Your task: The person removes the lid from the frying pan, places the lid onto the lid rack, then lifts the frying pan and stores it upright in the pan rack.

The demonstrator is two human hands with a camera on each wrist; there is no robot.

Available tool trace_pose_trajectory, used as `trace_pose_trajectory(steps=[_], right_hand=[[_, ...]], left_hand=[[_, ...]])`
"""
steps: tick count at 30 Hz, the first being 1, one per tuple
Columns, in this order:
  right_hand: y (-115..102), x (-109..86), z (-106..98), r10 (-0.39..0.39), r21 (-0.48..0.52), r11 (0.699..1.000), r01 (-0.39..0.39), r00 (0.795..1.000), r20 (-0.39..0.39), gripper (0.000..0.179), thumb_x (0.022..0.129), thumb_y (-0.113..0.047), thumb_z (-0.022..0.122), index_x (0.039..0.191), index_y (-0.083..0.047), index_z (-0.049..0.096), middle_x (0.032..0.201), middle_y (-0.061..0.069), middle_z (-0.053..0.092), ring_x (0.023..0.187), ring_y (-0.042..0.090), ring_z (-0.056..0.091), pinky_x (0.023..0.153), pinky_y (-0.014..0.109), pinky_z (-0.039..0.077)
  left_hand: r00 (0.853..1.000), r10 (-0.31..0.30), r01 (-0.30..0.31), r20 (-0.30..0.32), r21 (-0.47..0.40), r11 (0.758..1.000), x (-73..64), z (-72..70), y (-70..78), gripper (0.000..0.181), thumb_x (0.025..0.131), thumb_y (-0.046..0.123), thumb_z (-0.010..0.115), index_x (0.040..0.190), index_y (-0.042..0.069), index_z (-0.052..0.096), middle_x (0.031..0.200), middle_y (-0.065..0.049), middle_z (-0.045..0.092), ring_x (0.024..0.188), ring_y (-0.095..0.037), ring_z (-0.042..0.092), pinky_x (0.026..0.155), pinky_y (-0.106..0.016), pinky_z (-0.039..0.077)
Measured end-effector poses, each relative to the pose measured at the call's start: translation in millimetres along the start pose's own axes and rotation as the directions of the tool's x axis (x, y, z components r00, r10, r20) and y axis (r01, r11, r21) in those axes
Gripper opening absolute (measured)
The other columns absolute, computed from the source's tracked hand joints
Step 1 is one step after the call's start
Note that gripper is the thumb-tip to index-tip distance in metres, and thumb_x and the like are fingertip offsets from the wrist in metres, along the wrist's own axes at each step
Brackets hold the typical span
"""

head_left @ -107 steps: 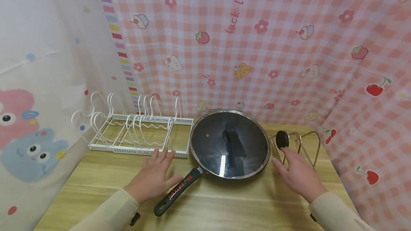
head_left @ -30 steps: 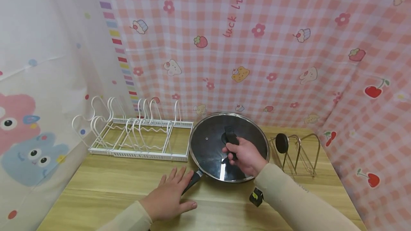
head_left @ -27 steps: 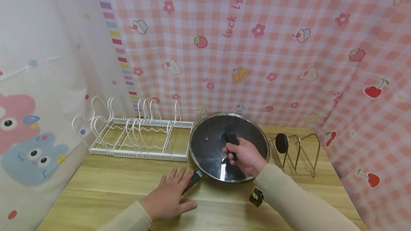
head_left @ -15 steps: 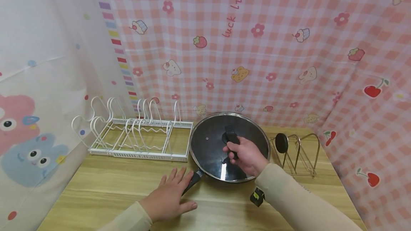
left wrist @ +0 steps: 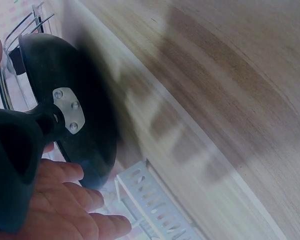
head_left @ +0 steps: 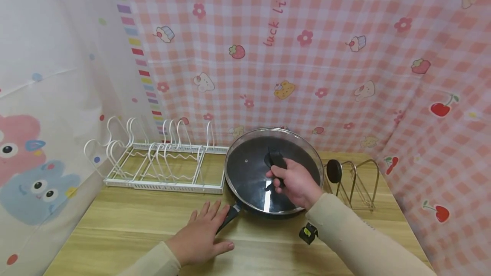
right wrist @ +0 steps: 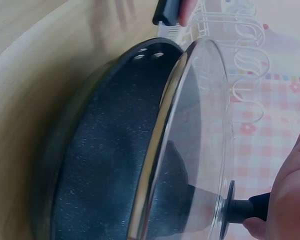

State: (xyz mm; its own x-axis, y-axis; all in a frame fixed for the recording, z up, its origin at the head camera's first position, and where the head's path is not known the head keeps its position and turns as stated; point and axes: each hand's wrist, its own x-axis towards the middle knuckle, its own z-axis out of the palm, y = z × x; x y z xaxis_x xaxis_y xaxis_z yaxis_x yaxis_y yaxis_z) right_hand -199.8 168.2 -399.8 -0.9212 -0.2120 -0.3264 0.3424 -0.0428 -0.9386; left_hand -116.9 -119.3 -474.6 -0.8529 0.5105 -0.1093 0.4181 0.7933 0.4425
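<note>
My right hand (head_left: 297, 182) grips the black handle (head_left: 276, 156) of a round glass lid (head_left: 245, 178) with a metal rim. In the right wrist view the lid stands tilted, its rim apart from the dark frying pan (right wrist: 115, 140) along the visible stretch. The inside of the pan shows speckled and dark. My left hand (head_left: 201, 235) lies palm down over the pan's black handle (head_left: 230, 216), fingers straight and spread. From the left wrist, the fingers (left wrist: 65, 200) extend beyond the handle without curling round it. Most of the handle is hidden under this hand in the head view.
Left of the pan stands a white wire rack (head_left: 165, 188) with several upright loops. To the right is a gold-toned wire rack (head_left: 354, 178) bearing a black oval piece (head_left: 334, 171). A checked pink curtain (head_left: 261, 76) hangs behind the wooden table (head_left: 126, 225).
Earlier, the right hand moved from beside the gold-toned rack onto the lid handle, and the left came over the pan handle. Since half a second ago, the lid has risen off the pan.
</note>
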Motion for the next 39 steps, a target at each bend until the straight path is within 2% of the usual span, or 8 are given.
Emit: trace_pose_trajectory(steps=[7, 13, 22, 30, 39], right_hand=[[-10.9, -8.1, -3.3, -0.038, -0.027, 0.999, 0.038, 0.999, 0.011, 0.050, 0.112, -0.013, 0.046, 0.156, 0.001, 0.028, 0.093, 0.001, 0.066, 0.061, 0.005, 0.048, 0.057, 0.019, 0.046], [-16.0, -12.1, -7.9, -0.054, -0.018, 0.998, 0.053, 0.998, -0.012, 0.052, 0.112, -0.012, 0.046, 0.159, -0.001, 0.026, 0.092, 0.002, 0.066, 0.059, 0.005, 0.047, 0.056, 0.020, 0.044], [-24.8, -18.9, -15.0, -0.083, -0.034, 0.996, 0.082, 0.997, -0.008, 0.050, 0.112, -0.011, 0.045, 0.157, 0.001, 0.026, 0.089, 0.000, 0.064, 0.058, 0.005, 0.046, 0.055, 0.021, 0.043], [-30.4, -24.6, -25.0, -0.094, -0.074, 0.993, 0.091, 0.995, -0.030, 0.045, 0.112, -0.011, 0.044, 0.153, 0.000, 0.029, 0.091, 0.000, 0.063, 0.059, 0.006, 0.047, 0.055, 0.021, 0.043], [-36.7, -32.8, -39.0, -0.092, -0.079, 0.993, 0.088, 0.994, -0.056, 0.050, 0.112, -0.012, 0.045, 0.156, 0.000, 0.024, 0.090, -0.001, 0.064, 0.059, 0.005, 0.047, 0.055, 0.021, 0.044]], left_hand=[[1.000, 0.001, -0.001, -0.006, 0.000, 1.000, -0.2, 0.9, -0.2, 0.093, 0.092, 0.061, 0.072, 0.161, 0.008, 0.039, 0.167, -0.027, 0.033, 0.153, -0.059, 0.028, 0.113, -0.081, 0.029], [1.000, 0.005, -0.005, -0.014, 0.005, 1.000, -0.1, 1.7, -0.5, 0.093, 0.092, 0.060, 0.072, 0.161, 0.008, 0.039, 0.167, -0.028, 0.034, 0.152, -0.059, 0.029, 0.113, -0.081, 0.030], [1.000, -0.008, 0.008, 0.006, -0.001, 1.000, -0.1, 0.0, 0.9, 0.093, 0.092, 0.060, 0.072, 0.162, 0.009, 0.038, 0.168, -0.026, 0.032, 0.154, -0.058, 0.027, 0.114, -0.080, 0.029], [1.000, -0.019, 0.019, 0.012, 0.005, 1.000, 0.5, -0.4, 1.6, 0.094, 0.092, 0.061, 0.072, 0.163, 0.009, 0.037, 0.169, -0.026, 0.031, 0.154, -0.057, 0.027, 0.115, -0.081, 0.028], [0.999, -0.029, 0.029, 0.022, -0.001, 1.000, 0.8, 0.2, 0.6, 0.094, 0.092, 0.062, 0.072, 0.163, 0.011, 0.036, 0.171, -0.024, 0.029, 0.156, -0.056, 0.024, 0.116, -0.080, 0.026]])
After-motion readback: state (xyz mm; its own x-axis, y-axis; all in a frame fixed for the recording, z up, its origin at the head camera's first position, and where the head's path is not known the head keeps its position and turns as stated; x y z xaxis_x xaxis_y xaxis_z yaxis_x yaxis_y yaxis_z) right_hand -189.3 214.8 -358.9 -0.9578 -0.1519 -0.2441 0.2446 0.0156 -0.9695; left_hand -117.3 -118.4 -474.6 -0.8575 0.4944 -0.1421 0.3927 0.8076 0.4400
